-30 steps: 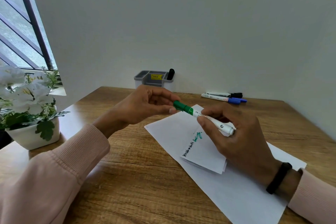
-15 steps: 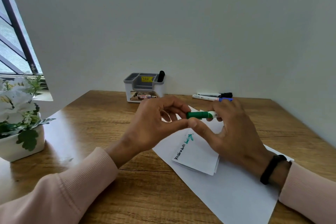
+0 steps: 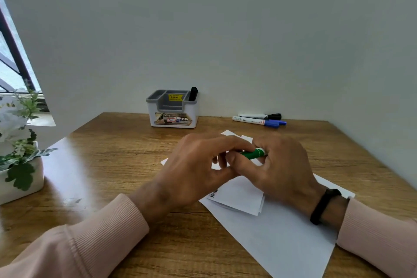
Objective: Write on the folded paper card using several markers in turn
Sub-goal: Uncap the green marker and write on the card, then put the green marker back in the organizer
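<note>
Only "Kn" readable on folded card point(image 3: 239, 196); organizer point(image 3: 172, 117) sticker "49.00"

The table point(image 3: 117, 165) is brown wood with a streaked grain. On it lie a white sheet point(image 3: 282, 239) and a white folded card point(image 3: 241, 196) with black lettering. The marker point(image 3: 253, 154) between the hands is green. At the far edge a grey-and-white organiser point(image 3: 172, 110) bears a yellow label. Sleeves point(image 3: 94, 241) are pale pink; the wristband point(image 3: 325, 206) is black.
</note>
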Tool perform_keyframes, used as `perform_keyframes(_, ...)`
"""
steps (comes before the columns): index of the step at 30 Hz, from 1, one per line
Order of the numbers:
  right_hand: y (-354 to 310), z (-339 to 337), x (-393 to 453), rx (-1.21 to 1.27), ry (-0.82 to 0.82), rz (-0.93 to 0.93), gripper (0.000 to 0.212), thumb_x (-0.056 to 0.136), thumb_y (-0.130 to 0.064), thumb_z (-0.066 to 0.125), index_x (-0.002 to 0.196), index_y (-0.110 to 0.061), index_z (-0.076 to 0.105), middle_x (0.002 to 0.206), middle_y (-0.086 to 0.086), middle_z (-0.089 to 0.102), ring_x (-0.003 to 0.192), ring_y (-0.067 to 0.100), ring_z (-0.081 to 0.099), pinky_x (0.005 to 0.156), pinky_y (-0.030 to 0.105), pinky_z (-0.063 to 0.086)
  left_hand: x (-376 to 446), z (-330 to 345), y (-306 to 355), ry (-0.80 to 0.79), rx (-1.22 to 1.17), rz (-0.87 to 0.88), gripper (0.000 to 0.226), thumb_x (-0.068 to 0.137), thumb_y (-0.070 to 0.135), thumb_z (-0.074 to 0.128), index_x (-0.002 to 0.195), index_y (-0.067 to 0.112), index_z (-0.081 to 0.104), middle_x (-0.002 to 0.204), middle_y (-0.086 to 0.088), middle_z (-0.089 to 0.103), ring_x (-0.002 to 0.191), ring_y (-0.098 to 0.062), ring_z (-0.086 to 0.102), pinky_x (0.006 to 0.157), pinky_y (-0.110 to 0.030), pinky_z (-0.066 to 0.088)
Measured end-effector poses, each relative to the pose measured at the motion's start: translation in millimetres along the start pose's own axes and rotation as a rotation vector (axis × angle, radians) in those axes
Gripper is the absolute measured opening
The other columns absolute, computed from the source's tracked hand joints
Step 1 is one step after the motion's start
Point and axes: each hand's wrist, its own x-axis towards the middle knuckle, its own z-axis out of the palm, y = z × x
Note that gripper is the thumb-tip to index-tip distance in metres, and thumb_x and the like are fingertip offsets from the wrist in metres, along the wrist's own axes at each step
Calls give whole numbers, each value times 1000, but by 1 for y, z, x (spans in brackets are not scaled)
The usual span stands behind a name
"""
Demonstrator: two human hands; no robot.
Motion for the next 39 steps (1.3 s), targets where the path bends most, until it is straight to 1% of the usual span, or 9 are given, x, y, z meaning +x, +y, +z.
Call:
perform_keyframes(4,1,2,1,-57,-64,28,79,76,-87,37,54,-13,56,49,4,50,49,15,39,49,41,35,-3,1,-2,-16,62,55,36,89,29,78,125,25,72,97,8,76,79,-10,68,64,-32,58)
perform_keyframes(11,4,3,0,39,10,8,72,81,-87,42,64,-18,57,58,-5,53,58,15,49,54,43,43,-3,3,-4,51,4,5,34,93,32,70,127,27,70,100,13,75,79,-8,69,65,-25,57)
perform_keyframes(14,7,1,0,131,-23,-21,72,88,-86,36,103,-25,70,96,-10,70,91,14,62,76,43,53,-1,2,-6,145,-31,-44,30,94,31,72,124,31,68,103,20,73,74,-5,69,63,-17,56)
perform_keyframes(18,12,5,3,294,69,54,58,99,-61,46,146,-27,50,139,-8,57,130,11,52,107,40,48,4,-8,-19,323,-29,-159,24,91,30,77,114,26,72,97,18,73,63,-8,70,59,-15,55)
perform_keyframes(21,16,9,4,343,39,112,49,101,-53,48,145,-32,48,138,-11,56,127,9,55,106,42,50,6,-20,-32,493,12,-260,23,89,21,79,111,24,72,93,19,73,58,-10,69,56,-8,48)
perform_keyframes(25,16,14,1,256,-63,18,39,100,-58,49,133,-36,53,127,-18,61,115,2,58,96,28,50,3,-37,-52,618,104,-360,23,92,23,75,113,27,71,99,18,73,58,-10,67,55,-9,47)
perform_keyframes(29,11,16,-3,178,-147,-95,30,102,-56,50,126,-40,57,123,-22,62,116,0,58,95,17,46,-4,-47,-74,650,178,-448,25,96,26,71,120,28,68,105,16,72,58,-8,67,60,-21,56)
perform_keyframes(34,6,14,-4,164,-230,-101,37,101,-60,43,120,-35,63,114,-20,63,111,0,59,93,17,44,-2,-46,-91,631,191,-469,33,101,28,64,134,20,64,118,4,73,65,-9,72,64,-37,63)
perform_keyframes(39,3,11,-3,165,-240,-97,39,101,-61,39,112,-33,64,107,-16,65,104,3,60,90,23,46,1,-50,-102,727,271,-445,34,102,28,60,136,24,60,121,5,70,64,-7,70,65,-11,53)
